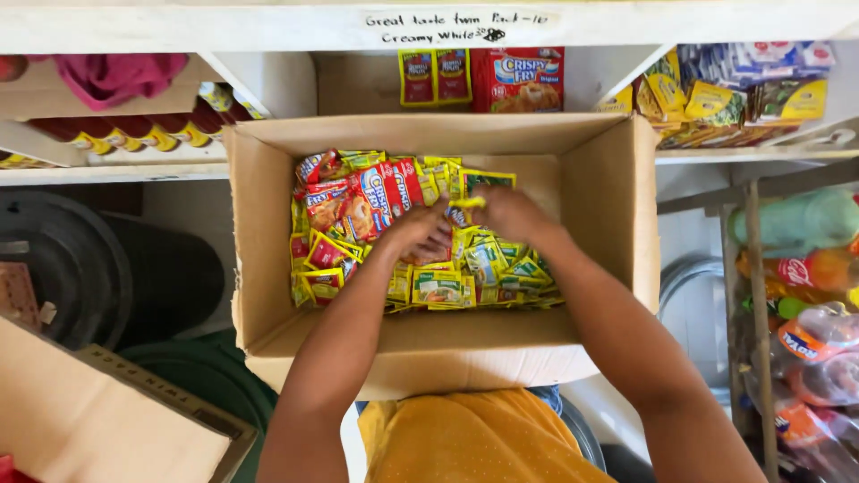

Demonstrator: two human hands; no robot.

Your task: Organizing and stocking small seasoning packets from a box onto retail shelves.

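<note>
1. Both hands reach down into an open cardboard box (617, 215); the left hand (419, 234) and the right hand (506, 213) meet over its middle, fingers pinched together on one small yellow sachet (465, 211) held between them just above the heap.
2. The box sits in front of the person, its flaps folded outward, its far wall against the edge of a white shelf (268, 27).
3. Inside, loose packets cover the box floor: red breading-mix packets (353, 201) lie piled toward the far left corner, while yellow-and-green seasoning sachets (488, 268) spread across the middle and right side up to the near wall.
4. In the shelf compartment just behind the box, two small red packets (435, 75) and a larger red packet (517, 79) stand upright against the back.
5. The compartment to the right holds a jumble of yellow and blue sachets (716, 89); the one to the left holds a row of red bottles with yellow caps (134, 132), lying on their sides.
6. At the right edge, a rack holds orange and green soft-drink bottles (810, 295).
7. A second cardboard box (98, 420) rests at the lower left corner of the scene; its contents cannot be made out.
</note>
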